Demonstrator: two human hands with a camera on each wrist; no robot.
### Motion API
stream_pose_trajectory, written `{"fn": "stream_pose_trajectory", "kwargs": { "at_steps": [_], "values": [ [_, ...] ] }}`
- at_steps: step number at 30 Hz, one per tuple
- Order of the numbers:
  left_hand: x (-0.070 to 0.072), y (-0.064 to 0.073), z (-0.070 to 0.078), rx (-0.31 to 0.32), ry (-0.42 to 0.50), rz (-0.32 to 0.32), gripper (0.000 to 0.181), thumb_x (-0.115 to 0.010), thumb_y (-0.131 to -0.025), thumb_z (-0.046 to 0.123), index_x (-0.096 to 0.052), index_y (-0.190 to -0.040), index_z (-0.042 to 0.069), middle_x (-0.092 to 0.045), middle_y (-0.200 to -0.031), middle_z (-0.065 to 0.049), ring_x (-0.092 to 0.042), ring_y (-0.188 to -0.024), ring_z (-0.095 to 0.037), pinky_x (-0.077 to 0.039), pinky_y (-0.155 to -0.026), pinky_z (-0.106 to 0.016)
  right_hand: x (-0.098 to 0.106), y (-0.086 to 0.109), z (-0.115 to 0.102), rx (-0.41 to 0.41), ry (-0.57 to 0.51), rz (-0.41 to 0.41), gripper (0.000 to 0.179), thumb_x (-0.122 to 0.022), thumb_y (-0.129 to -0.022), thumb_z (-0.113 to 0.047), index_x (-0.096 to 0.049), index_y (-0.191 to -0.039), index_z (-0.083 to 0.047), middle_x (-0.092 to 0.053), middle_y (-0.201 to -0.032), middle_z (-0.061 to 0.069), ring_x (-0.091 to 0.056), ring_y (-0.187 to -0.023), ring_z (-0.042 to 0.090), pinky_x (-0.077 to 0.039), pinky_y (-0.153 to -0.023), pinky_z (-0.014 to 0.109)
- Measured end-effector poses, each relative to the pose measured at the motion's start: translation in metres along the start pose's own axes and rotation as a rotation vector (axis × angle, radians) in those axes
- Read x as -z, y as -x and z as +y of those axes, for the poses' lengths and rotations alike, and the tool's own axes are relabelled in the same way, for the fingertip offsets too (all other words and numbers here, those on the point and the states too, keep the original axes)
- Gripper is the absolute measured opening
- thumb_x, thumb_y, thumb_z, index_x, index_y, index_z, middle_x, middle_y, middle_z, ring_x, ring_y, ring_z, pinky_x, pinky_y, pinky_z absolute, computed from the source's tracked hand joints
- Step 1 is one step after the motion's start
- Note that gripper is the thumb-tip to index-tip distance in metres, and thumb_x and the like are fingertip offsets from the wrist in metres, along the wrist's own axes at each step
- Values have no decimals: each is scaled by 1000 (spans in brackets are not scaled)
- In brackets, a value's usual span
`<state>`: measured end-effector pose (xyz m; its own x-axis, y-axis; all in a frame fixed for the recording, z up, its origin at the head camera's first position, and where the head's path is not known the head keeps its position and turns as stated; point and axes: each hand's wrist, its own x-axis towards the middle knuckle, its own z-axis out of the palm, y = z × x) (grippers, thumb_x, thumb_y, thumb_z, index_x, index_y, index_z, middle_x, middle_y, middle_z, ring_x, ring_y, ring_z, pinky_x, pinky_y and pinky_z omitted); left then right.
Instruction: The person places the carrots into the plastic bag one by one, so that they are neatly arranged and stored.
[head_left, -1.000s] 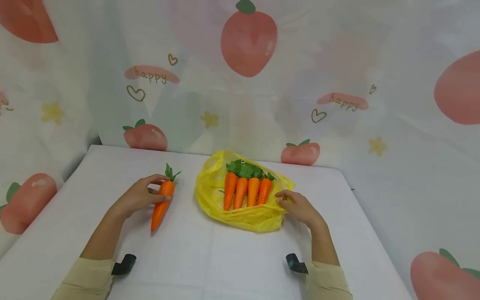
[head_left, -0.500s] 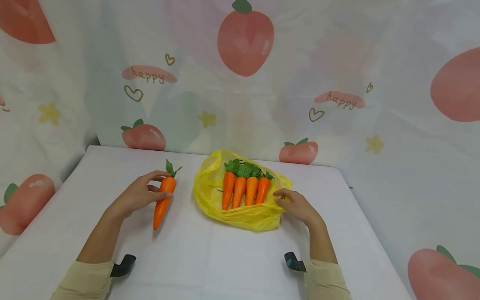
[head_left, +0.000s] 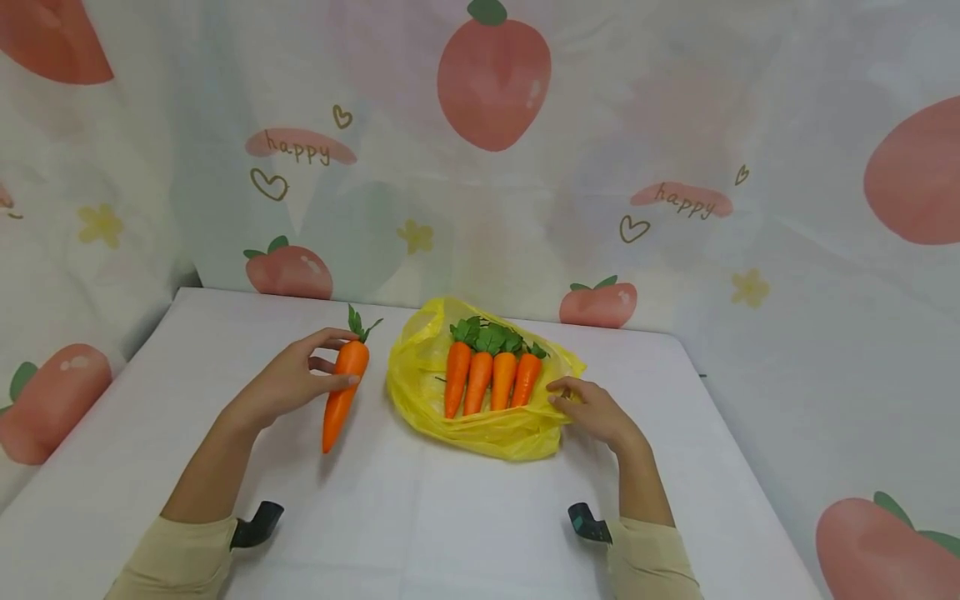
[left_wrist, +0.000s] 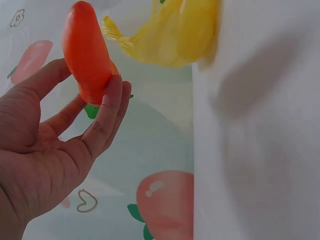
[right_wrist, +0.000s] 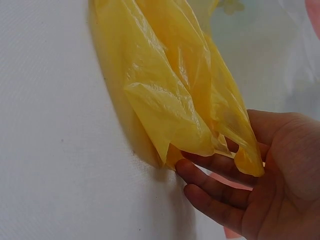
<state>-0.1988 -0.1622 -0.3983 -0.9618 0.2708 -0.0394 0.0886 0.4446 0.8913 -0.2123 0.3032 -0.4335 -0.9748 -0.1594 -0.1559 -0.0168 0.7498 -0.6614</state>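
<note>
My left hand point(head_left: 288, 383) grips an orange carrot point(head_left: 347, 383) between thumb and fingers, its leafy green top pointing away and its tip tilted down toward me. In the left wrist view, the carrot point(left_wrist: 87, 50) is raised off the table, its shadow lying on the white cloth. Just right of it lies an open yellow plastic bag point(head_left: 412, 400), where several carrots point(head_left: 478, 383) rest side by side, leaves at the far end. At the bag's right edge my right hand point(head_left: 600, 417) pinches the plastic; in the right wrist view the thin film point(right_wrist: 155, 90) runs between thumb and fingers.
A white cloth point(head_left: 450, 525) covers the table. Behind and along both sides hangs a pale curtain point(head_left: 480, 217) printed with peaches, hearts and "happy". Black curved mounts stick out at the left cuff point(head_left: 257, 525) and the right cuff point(head_left: 588, 523).
My left hand has lifted the carrot and carried it a little to the right, toward the bag. The right hand stays at the bag's edge, and the bag with its carrots keeps its place.
</note>
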Motion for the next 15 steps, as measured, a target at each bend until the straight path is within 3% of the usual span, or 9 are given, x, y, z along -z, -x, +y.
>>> {"fn": "stream_pose_trajectory", "kwargs": {
  "at_steps": [15],
  "values": [
    [-11,-9,28,-43,12,-13,62,-80,-93,26,-53,-148,18,-50,-148,-12,-59,-119,-34,-55,-91,-48,2,0,-1,4,-15,-9,34,-59,-105,-24,-65,-132,-5,-61,-133,16,-49,-124,39,-37,-109,64]
  ]
}}
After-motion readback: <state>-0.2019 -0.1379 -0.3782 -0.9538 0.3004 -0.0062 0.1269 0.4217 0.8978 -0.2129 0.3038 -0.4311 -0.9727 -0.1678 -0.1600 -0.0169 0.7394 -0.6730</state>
